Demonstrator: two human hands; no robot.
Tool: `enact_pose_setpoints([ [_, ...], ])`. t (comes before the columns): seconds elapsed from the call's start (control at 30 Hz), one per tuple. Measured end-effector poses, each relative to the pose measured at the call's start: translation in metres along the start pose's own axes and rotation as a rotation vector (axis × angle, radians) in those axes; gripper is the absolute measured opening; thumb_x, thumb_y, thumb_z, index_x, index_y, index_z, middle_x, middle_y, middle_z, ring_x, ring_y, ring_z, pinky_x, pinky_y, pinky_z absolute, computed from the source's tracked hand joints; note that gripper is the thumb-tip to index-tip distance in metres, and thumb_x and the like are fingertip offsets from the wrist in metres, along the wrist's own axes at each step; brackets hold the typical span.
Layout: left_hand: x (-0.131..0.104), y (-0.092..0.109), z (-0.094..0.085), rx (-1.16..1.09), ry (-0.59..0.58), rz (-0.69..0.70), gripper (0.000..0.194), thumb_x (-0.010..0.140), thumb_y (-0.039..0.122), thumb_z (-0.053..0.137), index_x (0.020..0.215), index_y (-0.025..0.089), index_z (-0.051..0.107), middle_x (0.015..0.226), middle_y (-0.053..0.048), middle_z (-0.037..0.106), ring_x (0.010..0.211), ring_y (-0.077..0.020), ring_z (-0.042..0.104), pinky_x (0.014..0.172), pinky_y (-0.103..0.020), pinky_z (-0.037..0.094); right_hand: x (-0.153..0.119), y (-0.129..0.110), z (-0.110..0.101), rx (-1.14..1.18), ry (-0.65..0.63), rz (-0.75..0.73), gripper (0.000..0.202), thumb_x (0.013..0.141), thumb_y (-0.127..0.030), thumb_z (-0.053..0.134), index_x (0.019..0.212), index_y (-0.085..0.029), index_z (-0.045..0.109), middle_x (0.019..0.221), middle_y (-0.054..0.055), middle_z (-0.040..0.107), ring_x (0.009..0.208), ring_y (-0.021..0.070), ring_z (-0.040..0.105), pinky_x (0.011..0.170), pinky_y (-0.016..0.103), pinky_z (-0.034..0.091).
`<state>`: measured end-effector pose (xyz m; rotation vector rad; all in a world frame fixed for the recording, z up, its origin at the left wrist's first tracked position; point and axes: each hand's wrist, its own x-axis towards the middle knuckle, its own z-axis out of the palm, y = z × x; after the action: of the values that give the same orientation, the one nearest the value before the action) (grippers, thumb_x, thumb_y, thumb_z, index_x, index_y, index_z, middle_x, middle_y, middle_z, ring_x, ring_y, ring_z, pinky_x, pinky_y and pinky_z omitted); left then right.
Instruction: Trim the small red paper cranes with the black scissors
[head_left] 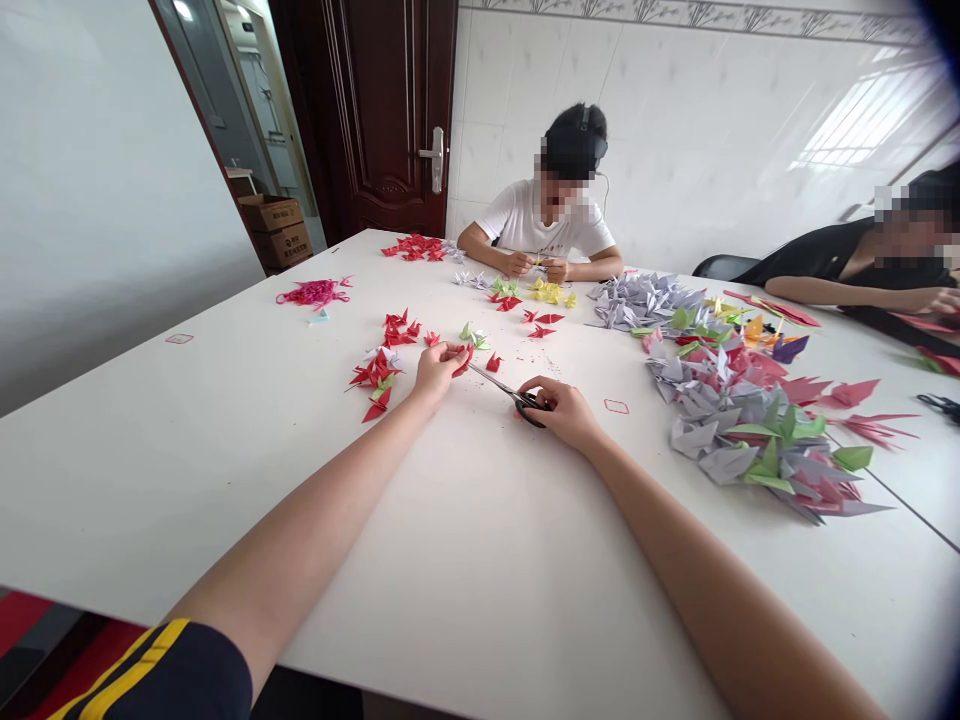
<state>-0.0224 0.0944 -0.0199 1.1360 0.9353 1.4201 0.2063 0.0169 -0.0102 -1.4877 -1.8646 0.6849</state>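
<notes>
My left hand [441, 370] is closed, pinching a small red paper crane [464, 362] over the middle of the white table. My right hand [566, 410] grips the black handles of a pair of scissors [504, 387]. The metal blades point left and their tips reach the red paper. A loose red crane [493, 362] lies just beyond the blades. Left of my left hand are several red cranes [373, 370], with a few green and pale ones among them. A green and white crane [474, 337] lies behind my fingers.
A large heap of lilac, pink and green cranes [750, 400] covers the table's right side. A pink tangled bundle [313, 292] lies at the far left. Across the table [480, 560] one person [559, 225] handles small paper; another person [862, 250] sits at the right.
</notes>
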Motion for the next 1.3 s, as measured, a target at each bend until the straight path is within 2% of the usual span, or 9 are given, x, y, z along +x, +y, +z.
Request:
enact_pose_setpoints([
  [0.4,0.0005,0.0001,-0.0001,0.059,0.001,-0.009,0.02,0.068,0.023,0.08,0.079,0.016,0.066,0.072,-0.002,0.064,0.068,-0.0134,0.06,0.074,-0.03,0.051,0.0,-0.0003,0.0002,-0.018,0.006,-0.006,0.033,0.071,-0.044,0.067,0.098,-0.025,0.069,0.063,-0.004,0.051,0.06,0.0147,0.044,0.058,0.026,0.031],
  [1.07,0.0017,-0.0021,0.0012,0.113,-0.004,-0.003,0.021,0.069,0.026,0.081,0.078,0.016,0.065,0.072,-0.001,0.063,0.069,-0.0136,0.062,0.076,-0.03,0.054,0.0002,0.0018,0.0032,-0.119,0.023,-0.021,0.032,0.073,-0.042,0.067,0.101,-0.027,0.068,0.068,-0.004,0.055,0.062,0.0148,0.046,0.06,0.027,0.032],
  [1.3,0.001,-0.0045,0.0019,0.309,-0.031,0.03,0.014,0.076,0.027,0.073,0.082,0.018,0.064,0.072,-0.001,0.064,0.064,-0.0151,0.063,0.07,-0.03,0.052,0.0023,0.0047,0.0051,-0.167,0.023,-0.024,0.032,0.073,-0.041,0.067,0.102,-0.028,0.068,0.069,-0.003,0.056,0.064,0.0152,0.049,0.061,0.027,0.034],
])
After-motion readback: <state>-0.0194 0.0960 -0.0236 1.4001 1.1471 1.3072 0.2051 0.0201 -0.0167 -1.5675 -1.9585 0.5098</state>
